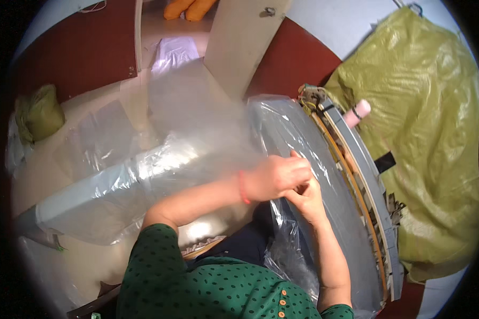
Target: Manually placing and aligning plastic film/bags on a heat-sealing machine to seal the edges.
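At four o'clock, two hands (278, 178); around the left wrist, one red bracelet (243, 187). Between five and six, three orange buttons (282, 302). At three, one large green sheet (431, 133); between nine and ten, one green sack (43, 114). One pink cylinder (360, 110) at two. At nine, clear plastic (167, 151), too overlapped to count.
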`<control>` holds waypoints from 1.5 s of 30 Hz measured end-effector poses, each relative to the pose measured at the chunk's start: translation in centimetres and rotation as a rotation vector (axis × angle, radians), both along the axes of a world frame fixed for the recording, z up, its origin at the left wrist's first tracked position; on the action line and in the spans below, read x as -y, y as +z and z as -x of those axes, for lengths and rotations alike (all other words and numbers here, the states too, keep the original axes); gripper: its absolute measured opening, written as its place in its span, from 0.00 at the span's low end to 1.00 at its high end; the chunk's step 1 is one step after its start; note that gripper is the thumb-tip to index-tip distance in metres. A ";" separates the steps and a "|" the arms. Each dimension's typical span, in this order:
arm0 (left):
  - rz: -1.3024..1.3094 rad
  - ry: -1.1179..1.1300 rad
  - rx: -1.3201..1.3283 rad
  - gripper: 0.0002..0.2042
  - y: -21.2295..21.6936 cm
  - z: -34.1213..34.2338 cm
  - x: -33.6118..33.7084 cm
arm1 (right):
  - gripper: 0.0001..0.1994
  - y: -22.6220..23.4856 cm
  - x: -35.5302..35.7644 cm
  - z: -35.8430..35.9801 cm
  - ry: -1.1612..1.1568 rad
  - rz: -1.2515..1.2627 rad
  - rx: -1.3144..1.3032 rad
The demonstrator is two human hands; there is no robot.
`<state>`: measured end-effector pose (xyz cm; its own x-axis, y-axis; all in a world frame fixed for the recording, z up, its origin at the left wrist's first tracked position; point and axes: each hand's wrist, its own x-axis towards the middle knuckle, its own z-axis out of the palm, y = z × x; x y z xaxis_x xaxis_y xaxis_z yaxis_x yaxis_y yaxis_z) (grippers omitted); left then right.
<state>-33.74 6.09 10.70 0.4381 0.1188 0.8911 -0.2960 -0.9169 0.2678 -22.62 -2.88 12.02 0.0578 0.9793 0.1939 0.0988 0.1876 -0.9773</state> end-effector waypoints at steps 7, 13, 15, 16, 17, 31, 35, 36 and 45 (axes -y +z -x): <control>0.179 0.053 0.363 0.07 1.5 1.3 -1.1 | 0.05 0.7 3.5 -2.8 -0.146 0.373 0.455; 0.221 -0.108 0.168 0.12 -1.3 0.0 -1.5 | 0.09 6.0 5.6 -5.1 -0.253 -0.004 0.123; 0.197 -0.147 -0.018 0.12 -1.9 -0.1 -1.3 | 0.10 7.3 5.4 -4.9 -0.362 -0.207 -0.110; 0.251 -0.146 -0.017 0.12 -1.6 0.0 -0.9 | 0.10 8.3 5.7 -4.9 -0.373 -0.151 -0.099; 0.306 -0.145 -0.017 0.11 -1.4 0.1 -0.6 | 0.11 8.1 4.8 -4.6 -0.578 -0.245 -0.094; 0.274 -0.172 0.153 0.09 6.1 1.2 1.8 | 0.08 13.6 12.0 -13.8 -1.108 0.308 1.617; -0.141 -0.164 -0.358 0.11 0.6 -2.4 2.2 | 0.12 23.2 21.3 -21.9 -1.581 -0.386 1.386; -0.092 -0.126 -0.363 0.09 0.0 -1.9 0.9 | 0.14 24.7 25.6 -26.6 -1.595 -0.451 1.343; 0.006 0.977 0.677 0.12 -1.1 17.0 -12.7 | 0.19 12.3 39.8 -26.7 -1.528 -0.397 1.221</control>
